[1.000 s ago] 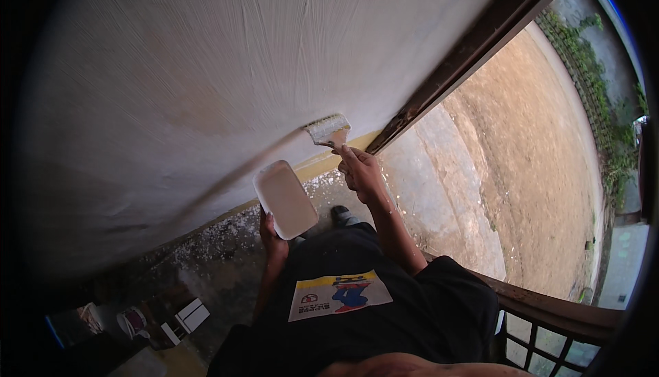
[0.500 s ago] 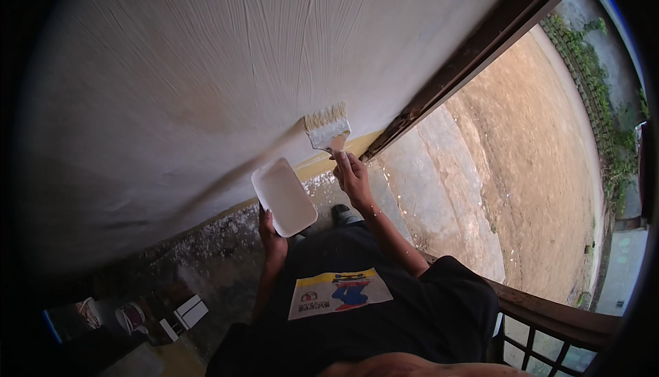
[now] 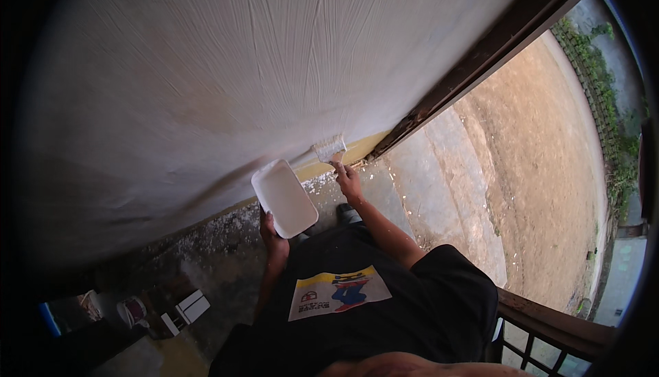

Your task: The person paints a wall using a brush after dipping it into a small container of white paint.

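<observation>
I've got the right hand (image 3: 349, 183) with fingers clamped on a wide, flat brush (image 3: 331, 149) mid-frame, by a streaky, ridged wall (image 3: 206, 68). The left hand (image 3: 274, 240) grips a shallow, round-cornered pale tray (image 3: 285, 198), lower-left of centre.

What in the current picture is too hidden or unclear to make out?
Left hand: some fingers, hidden by the tray, head view.
Brush: most of its handle, covered by the right hand, head view.
Container: contents, too dark and small, head view.
Frame: far end, cut off by the upper edge, head view.
</observation>
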### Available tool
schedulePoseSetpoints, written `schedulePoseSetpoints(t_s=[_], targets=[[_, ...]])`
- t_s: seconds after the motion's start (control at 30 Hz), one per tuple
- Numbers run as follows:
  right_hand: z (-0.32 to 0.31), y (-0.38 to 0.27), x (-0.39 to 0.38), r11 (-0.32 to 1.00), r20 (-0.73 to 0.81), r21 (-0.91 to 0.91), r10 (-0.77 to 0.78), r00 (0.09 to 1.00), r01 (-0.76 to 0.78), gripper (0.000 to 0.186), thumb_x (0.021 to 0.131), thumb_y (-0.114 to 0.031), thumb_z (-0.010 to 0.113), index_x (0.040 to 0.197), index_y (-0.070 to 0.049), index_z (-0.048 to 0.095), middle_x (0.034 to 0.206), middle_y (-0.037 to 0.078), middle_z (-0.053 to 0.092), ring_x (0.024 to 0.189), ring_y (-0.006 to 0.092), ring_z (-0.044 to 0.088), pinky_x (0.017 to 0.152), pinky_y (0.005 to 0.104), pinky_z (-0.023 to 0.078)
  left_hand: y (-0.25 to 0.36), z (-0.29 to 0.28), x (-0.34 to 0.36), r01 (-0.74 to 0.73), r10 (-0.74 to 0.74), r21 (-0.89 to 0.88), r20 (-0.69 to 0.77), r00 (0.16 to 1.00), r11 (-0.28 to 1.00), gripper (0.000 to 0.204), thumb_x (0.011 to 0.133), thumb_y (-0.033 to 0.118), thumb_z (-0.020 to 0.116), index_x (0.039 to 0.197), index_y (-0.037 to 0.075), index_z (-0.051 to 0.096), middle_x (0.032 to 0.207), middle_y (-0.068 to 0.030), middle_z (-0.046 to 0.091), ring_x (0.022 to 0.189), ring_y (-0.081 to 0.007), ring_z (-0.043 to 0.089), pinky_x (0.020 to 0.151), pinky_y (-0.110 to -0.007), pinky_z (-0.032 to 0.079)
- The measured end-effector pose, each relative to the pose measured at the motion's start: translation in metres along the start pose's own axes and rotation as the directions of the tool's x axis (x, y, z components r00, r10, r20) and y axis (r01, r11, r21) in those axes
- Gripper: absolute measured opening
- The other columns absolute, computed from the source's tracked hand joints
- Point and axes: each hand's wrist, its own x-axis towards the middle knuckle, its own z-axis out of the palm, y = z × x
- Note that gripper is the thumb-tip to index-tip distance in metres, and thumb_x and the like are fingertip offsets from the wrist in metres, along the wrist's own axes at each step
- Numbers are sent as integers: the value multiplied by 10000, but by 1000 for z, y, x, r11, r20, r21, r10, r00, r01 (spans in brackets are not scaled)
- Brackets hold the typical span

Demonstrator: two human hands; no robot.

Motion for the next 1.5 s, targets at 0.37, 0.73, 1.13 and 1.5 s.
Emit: schedulePoseSetpoints(t_s=[0.37,0.73,1.13,1.5], targets=[[0,37,17,908,-71,-203,360,930,-366,506,1002,-547,589,979,-50,682,639,13,546,447,115,442,405,312,350,-6,-22,-7,12,-10,95,-21,1000,995,557,1055,287,434,1541,17,394,1423,-143,551,1307,-253,555,1093,-406,440],[13,38,71,761,137,6,642,755,-648,317,997,-325,551,808,-73,586,592,18,483,385,118,377,342,303,288,-1,-16,-12,17,-12,90,-52,999,996,574,1058,278,420,1568,22,361,1460,-150,532,1318,-264,550,1100,-410,437],[20,-16,108,784,210,90,588,781,-615,229,944,-88,443,747,-57,555,565,45,454,359,115,315,322,313,202,2,-14,-7,16,-11,52,-89,996,999,541,1065,288,414,1539,26,397,1424,-128,557,1304,-251,560,1081,-406,449],[-5,-126,21,912,160,74,388,908,-403,296,1015,-210,581,968,71,659,683,50,539,429,75,380,376,275,240,9,-8,-5,51,-51,-1,4,999,999,545,1054,281,462,1530,22,407,1422,-113,561,1304,-243,563,1090,-401,451]])
